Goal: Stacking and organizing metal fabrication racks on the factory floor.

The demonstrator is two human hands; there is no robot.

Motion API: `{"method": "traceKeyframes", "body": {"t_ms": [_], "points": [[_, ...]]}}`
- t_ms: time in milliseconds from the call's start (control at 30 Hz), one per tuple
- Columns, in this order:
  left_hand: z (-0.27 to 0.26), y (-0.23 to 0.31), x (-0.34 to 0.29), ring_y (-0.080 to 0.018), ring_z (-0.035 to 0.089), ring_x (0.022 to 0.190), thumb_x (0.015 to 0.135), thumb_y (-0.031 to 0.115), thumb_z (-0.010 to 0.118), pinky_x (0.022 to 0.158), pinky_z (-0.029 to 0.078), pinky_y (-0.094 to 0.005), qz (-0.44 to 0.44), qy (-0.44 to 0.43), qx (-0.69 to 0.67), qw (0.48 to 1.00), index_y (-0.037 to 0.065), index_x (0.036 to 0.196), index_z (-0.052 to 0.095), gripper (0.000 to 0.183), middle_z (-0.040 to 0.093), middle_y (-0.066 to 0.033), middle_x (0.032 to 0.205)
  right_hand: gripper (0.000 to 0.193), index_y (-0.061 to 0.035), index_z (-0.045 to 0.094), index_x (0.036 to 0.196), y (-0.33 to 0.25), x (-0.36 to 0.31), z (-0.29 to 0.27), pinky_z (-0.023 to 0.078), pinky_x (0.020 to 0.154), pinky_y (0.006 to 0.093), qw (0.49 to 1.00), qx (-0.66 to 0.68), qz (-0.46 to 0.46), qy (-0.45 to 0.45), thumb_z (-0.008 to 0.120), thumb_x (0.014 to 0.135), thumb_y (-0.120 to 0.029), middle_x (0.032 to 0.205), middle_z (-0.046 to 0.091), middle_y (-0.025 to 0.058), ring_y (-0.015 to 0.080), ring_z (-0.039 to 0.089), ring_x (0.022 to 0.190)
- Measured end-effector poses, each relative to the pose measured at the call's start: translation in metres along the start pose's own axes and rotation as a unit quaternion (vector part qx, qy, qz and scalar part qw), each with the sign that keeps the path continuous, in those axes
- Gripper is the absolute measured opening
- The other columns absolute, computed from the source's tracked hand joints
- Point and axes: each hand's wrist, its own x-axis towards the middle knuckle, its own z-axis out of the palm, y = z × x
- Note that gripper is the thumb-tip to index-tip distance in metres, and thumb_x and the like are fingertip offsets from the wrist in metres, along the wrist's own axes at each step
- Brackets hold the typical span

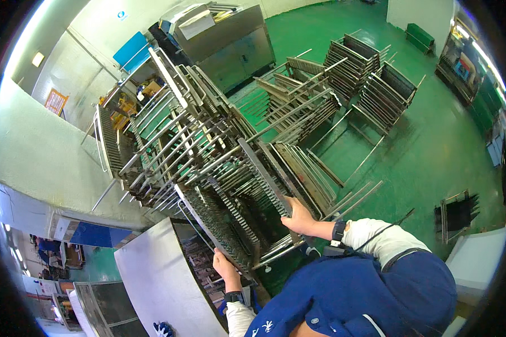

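Between both hands, just beside the pale cabinet (157, 275): toothed rack (262, 176). Grip: left hand (226, 269) holding one rail, right hand (301, 218) the other. Judgement: keep rails level, load even, rods clear of neighbouring racks (168, 78); snagging likely.

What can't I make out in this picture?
In the head view:
Left hand: grip on the toothed rail hidden by the hand itself.
Left sleeve: cut off by the lower edge.
Blue-and-white item: likewise cut off.
Blue wall sign: too small to read.
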Motion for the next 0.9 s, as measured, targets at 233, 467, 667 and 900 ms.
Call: {"method": "traceKeyframes", "body": {"t_ms": [233, 467, 667, 900], "points": [[0.011, 0.018, -0.017, -0.0059, 0.04, 0.061, 0.102, 0.03, 0.05, 0.055, 0.03, -0.0248, 0.038, 0.036, 0.009, 0.999, 0.004, 0.075, 0.059, 0.038, 0.05, 0.006, 0.067, 0.062, -0.0002, 0.049, 0.132, -0.004, 0.003, -0.016, 0.041, 0.101, 0.0409, 0.998, 0.044, 0.024, -0.032, 0.06, 0.074, -0.015, 0.122, 0.051, 0.0226, 0.0394, 0.05, 0.115], [0.043, 0.107, -0.101, -0.0038, 0.035, 0.049, 0.103, 0.036, 0.046, 0.044, 0.025, -0.023, 0.001, 0.112, -0.058, 0.992, 0.013, 0.072, 0.052, 0.039, 0.041, 0.008, 0.061, 0.07, -0.0108, 0.046, 0.141, -0.059, 0.001, -0.098, 0.044, 0.095, 0.0362, 0.982, 0.145, -0.069, -0.098, 0.063, 0.073, -0.012, 0.116, 0.051, 0.016, 0.0313, 0.054, 0.109], [0.127, 0.16, -0.185, -0.0183, 0.065, 0.097, 0.104, 0.043, 0.038, 0.084, 0.055, -0.0342, 0.106, 0.039, -0.118, 0.987, 0.0, 0.127, 0.053, 0.051, 0.064, -0.0119, 0.113, 0.078, -0.0137, 0.039, 0.146, -0.064, 0.014, -0.206, 0.044, 0.091, 0.0386, 0.949, 0.173, -0.256, -0.067, 0.064, 0.073, -0.006, 0.113, 0.049, 0.0178, 0.0344, 0.053, 0.105], [0.276, 0.154, -0.233, -0.0058, 0.047, 0.063, 0.104, 0.04, 0.042, 0.053, 0.038, -0.0214, 0.276, 0.184, 0.168, 0.928, 0.006, 0.106, 0.06, 0.039, 0.052, 0.0033, 0.076, 0.063, -0.0044, 0.048, 0.135, -0.004, 0.046, -0.358, 0.042, 0.095, 0.0353, 0.94, 0.196, -0.28, -0.004, 0.062, 0.073, -0.002, 0.114, 0.051, 0.015, 0.0295, 0.052, 0.106]]}}
